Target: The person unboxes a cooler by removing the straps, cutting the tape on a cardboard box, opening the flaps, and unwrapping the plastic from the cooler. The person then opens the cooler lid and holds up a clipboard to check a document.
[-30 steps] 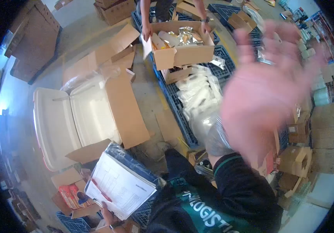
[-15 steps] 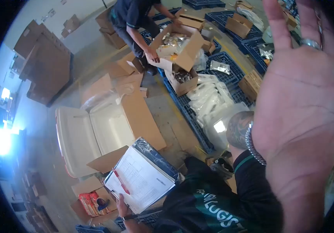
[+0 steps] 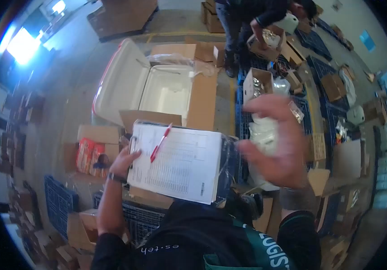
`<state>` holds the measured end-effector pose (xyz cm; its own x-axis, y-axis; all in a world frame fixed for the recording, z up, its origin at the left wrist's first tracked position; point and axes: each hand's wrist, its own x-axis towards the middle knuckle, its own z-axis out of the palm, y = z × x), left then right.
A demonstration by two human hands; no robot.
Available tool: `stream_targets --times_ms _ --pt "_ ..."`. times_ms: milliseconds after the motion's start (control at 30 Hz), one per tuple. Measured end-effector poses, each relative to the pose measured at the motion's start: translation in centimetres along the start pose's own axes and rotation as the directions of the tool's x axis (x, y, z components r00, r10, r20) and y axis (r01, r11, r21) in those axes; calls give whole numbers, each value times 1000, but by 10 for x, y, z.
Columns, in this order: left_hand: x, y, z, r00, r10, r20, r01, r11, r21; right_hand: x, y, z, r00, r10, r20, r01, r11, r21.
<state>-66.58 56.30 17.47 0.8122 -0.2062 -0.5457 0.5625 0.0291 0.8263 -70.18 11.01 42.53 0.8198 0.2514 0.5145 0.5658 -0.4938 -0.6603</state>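
My left hand (image 3: 122,161) grips the edge of a clipboard (image 3: 133,146) by its metal clip, thumb on top. A thick stack of printed sheets (image 3: 184,173) lies on the board, and a red pen (image 3: 161,143) rests across the top sheet. Dark plastic-wrapped material shows under the right side of the stack. To the right of the clipboard, my right hand (image 3: 281,141) is raised and smeared by motion. Its thumb and fingers are apart, with nothing between them.
Beyond the clipboard stands an open white cooler (image 3: 168,90) among cardboard flaps. A carton with red packages (image 3: 90,155) is at left. A co-worker (image 3: 243,27) bends over an open box (image 3: 270,47). White bags (image 3: 263,132) lie on a blue pallet (image 3: 243,119).
My right hand has drawn away from close before the camera and down toward the clipboard's right side. The view has turned. The co-worker now bends lower over the box.
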Motion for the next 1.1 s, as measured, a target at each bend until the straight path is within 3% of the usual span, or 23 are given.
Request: stream_targets --times_ms 33,100,200,233,267,367,467,533,600,700,800,900,1100 --pt "2 27 39 998 5 58 -3 1000 -27 3 18 2 988 -81 133 76 996 40" --pt "14 55 56 994 -34 100 32 999 22 7 41 46 928 -140 345 185 977 -101" --pt "27 76 74 982 -44 186 25 994 106 0 77 112 892 -182 413 322 898 -300" --pt "33 84 23 967 -41 250 -1 986 167 5 67 178 895 -172 411 353 837 -418" --pt "30 94 24 962 -39 270 -22 975 221 7 67 187 883 -187 432 405 767 -497" --pt "41 113 35 945 -3 327 -113 935 336 16 68 175 857 -190 479 451 727 -518" --pt "31 115 32 939 52 341 -189 905 382 17 41 143 898 -2 440 276 780 -561" --pt "18 126 34 951 42 307 -173 894 414 7 41 113 978 82 191 -16 946 -324" --pt "16 139 36 941 52 335 -191 898 398 -15 53 87 960 268 -80 -273 959 -68" --pt "-3 167 47 923 78 377 -255 857 448 -47 75 67 944 280 -176 -231 939 255" --pt "-23 192 62 910 94 404 -314 792 523 -71 55 75 792 609 43 -542 668 510" --pt "-25 210 71 909 49 414 -302 764 571 -86 39 80 644 694 321 -739 457 495" --pt "-32 233 88 865 24 501 -372 700 609 -107 19 102 775 494 394 -628 525 574"
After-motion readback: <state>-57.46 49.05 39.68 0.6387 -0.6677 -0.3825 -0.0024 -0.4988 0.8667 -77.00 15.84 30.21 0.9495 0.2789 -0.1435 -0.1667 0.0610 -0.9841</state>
